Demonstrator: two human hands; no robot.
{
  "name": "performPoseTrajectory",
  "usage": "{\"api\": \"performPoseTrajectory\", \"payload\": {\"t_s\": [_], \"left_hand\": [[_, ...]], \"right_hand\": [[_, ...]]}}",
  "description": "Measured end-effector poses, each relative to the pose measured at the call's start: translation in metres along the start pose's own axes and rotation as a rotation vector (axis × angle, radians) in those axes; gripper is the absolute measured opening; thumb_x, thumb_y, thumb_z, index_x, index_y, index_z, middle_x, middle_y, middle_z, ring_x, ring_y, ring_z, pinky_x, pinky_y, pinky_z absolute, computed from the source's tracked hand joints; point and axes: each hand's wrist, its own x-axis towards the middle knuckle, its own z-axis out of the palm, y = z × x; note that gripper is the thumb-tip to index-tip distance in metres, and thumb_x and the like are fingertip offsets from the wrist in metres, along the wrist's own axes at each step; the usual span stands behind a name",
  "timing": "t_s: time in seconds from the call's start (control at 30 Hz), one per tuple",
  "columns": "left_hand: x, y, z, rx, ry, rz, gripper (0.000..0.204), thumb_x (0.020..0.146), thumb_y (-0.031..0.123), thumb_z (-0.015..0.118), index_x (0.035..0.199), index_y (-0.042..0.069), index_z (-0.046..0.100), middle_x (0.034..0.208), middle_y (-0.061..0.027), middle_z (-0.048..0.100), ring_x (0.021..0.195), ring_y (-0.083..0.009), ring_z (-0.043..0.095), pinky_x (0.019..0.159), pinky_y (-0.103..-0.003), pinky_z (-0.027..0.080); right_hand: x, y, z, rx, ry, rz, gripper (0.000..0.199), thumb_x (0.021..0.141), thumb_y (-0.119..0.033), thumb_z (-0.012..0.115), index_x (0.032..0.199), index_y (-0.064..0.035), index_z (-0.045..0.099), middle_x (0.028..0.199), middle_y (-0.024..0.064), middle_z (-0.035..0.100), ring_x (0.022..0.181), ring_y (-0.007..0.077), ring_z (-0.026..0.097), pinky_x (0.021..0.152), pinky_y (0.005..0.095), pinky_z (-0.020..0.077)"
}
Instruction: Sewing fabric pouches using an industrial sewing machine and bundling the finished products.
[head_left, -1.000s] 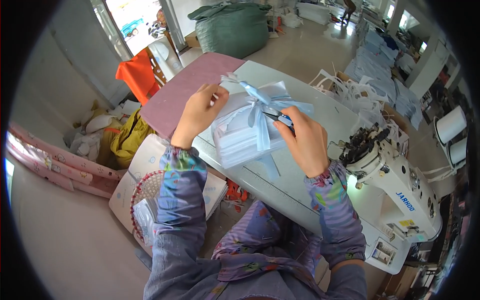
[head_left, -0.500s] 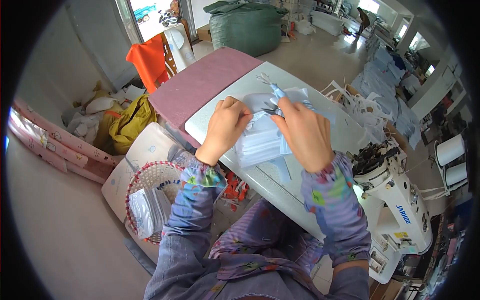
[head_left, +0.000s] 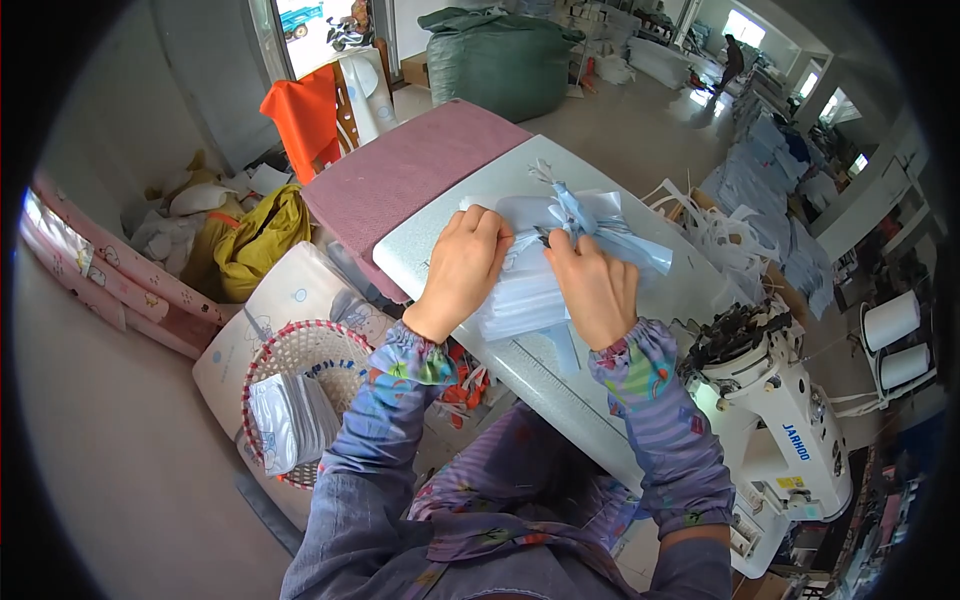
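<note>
On the pale table [head_left: 400, 246] lies a stack of folded white plastic-like sheets [head_left: 525, 305], with light blue strips [head_left: 635, 248] gathered across its top. At the stack's left side my left hand [head_left: 462, 262] is closed, its fingertips pinching a pale strip. Opposite it, my right hand [head_left: 592, 290] is closed over the stack, close to the bunched blue strips. A dark metal tip of small snips [head_left: 545, 238] shows at its fingertips; most of the snips is hidden by the hand.
A white sewing machine [head_left: 790, 430] stands at the right, with thread cones [head_left: 892, 322] beyond it. A woven basket [head_left: 330, 345] holding folded white sheets [head_left: 292, 420] sits at the left. A mauve cloth-covered surface [head_left: 410, 165] adjoins the table; a large green sack [head_left: 500, 65] stands behind.
My right hand has come down and slightly left, and the snips' blades are now mostly hidden. The blue strips that it covered now lie spread over the stack.
</note>
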Motion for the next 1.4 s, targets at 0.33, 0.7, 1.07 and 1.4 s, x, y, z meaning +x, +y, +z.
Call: {"api": "performPoseTrajectory", "payload": {"t_s": [0.33, 0.7, 1.07, 1.4], "left_hand": [[0.000, 0.003, 0.003, 0.058, -0.004, -0.013, 0.011, 0.091, 0.007, 0.070, 0.096, 0.002, 0.062, 0.096, -0.0151, 0.063, 0.092, -0.0366, 0.061, 0.083, -0.045, 0.051], [-0.002, 0.006, 0.004, 0.065, 0.008, -0.055, 0.010, 0.092, 0.008, 0.070, 0.097, 0.002, 0.062, 0.096, -0.0149, 0.064, 0.092, -0.0364, 0.062, 0.082, -0.045, 0.052], [-0.002, 0.008, 0.006, 0.078, 0.006, -0.042, 0.011, 0.093, 0.008, 0.070, 0.097, 0.002, 0.062, 0.097, -0.0144, 0.063, 0.092, -0.0356, 0.062, 0.081, -0.045, 0.053], [-0.001, 0.008, 0.009, 0.086, 0.018, -0.071, 0.011, 0.091, 0.007, 0.070, 0.097, 0.002, 0.062, 0.098, -0.0142, 0.063, 0.093, -0.0354, 0.062, 0.080, -0.045, 0.053]], "right_hand": [[0.004, -0.001, -0.004, -0.001, -0.029, -0.003, 0.021, 0.102, -0.030, 0.066, 0.103, -0.0121, 0.055, 0.078, 0.0077, 0.063, 0.064, 0.0330, 0.070, 0.052, 0.0480, 0.0504], [0.004, -0.004, 0.000, -0.067, -0.098, -0.022, 0.018, 0.103, -0.030, 0.064, 0.107, -0.0140, 0.056, 0.081, 0.0092, 0.066, 0.067, 0.0347, 0.071, 0.059, 0.0503, 0.0521], [0.007, -0.005, 0.001, -0.067, -0.049, -0.040, 0.020, 0.103, -0.031, 0.064, 0.105, -0.0120, 0.057, 0.079, 0.0082, 0.065, 0.063, 0.0316, 0.071, 0.054, 0.0460, 0.0511], [0.008, -0.004, -0.003, -0.091, -0.089, -0.067, 0.020, 0.103, -0.031, 0.064, 0.104, -0.0118, 0.056, 0.079, 0.0089, 0.067, 0.063, 0.0329, 0.071, 0.055, 0.0470, 0.0518]]}}
